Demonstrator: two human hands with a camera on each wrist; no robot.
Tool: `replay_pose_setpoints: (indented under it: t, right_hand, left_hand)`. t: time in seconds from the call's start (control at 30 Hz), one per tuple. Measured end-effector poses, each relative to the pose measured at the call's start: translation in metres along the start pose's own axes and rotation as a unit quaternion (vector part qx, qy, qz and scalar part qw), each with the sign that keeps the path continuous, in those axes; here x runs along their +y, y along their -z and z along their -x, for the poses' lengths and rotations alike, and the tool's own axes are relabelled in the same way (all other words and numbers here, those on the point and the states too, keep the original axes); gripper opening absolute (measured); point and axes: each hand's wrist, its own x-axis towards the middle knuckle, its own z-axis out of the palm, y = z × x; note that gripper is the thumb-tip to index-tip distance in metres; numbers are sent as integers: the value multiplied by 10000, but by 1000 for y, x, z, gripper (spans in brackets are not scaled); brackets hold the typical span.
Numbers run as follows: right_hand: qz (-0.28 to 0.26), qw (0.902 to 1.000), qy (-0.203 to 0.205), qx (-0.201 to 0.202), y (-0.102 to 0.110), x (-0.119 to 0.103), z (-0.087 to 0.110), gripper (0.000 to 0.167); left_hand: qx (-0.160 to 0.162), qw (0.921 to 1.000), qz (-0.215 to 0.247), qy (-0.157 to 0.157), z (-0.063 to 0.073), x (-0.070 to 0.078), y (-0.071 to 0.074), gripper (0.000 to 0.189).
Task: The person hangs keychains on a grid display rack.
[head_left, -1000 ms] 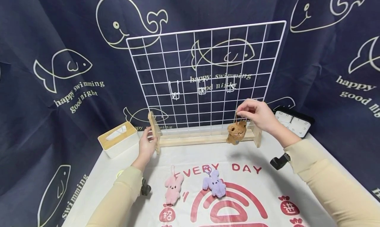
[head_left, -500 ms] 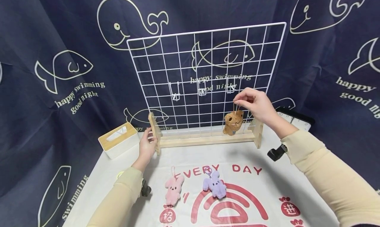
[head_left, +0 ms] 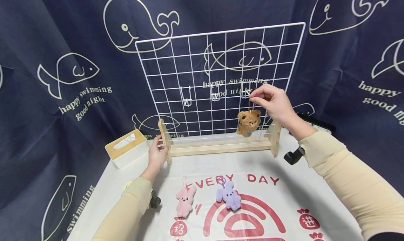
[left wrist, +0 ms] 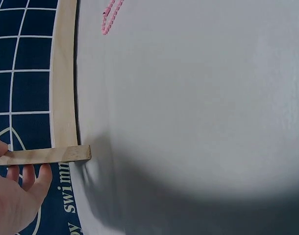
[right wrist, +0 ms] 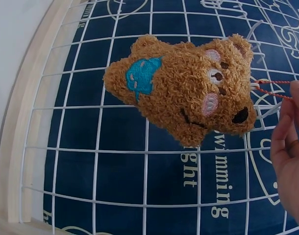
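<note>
My right hand (head_left: 274, 102) pinches the thin reddish cord (right wrist: 273, 88) of a brown plush bear keychain (head_left: 248, 122). The bear hangs in front of the white wire grid (head_left: 225, 64), just below the rightmost of three white hooks (head_left: 246, 93). In the right wrist view the bear's face and blue belly patch (right wrist: 143, 76) are toward the camera. My left hand (head_left: 156, 153) grips the wooden left foot (left wrist: 51, 155) of the grid's stand, thumb on one side and fingers on the other. The other hooks, a left one (head_left: 187, 101) and a middle one (head_left: 215, 96), carry nothing.
A pink plush bunny (head_left: 184, 200) and a purple plush bunny (head_left: 229, 196) lie on the white printed tablecloth in front of the stand. At the left stands a tissue box (head_left: 126, 148). A black-framed clock (head_left: 315, 122) is partly hidden behind the right arm.
My right hand has lifted the bear up along the grid and slightly left, bringing the cord close to the right hook. The left hand stays on the stand.
</note>
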Motion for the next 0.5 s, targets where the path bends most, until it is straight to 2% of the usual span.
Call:
replay_pose_setpoints:
  t: [0.5]
  right_hand:
    - [110, 9996, -52, 241, 1, -2, -20, 10]
  left_hand:
    - [13, 10000, -84, -6, -1, -1, -1, 58]
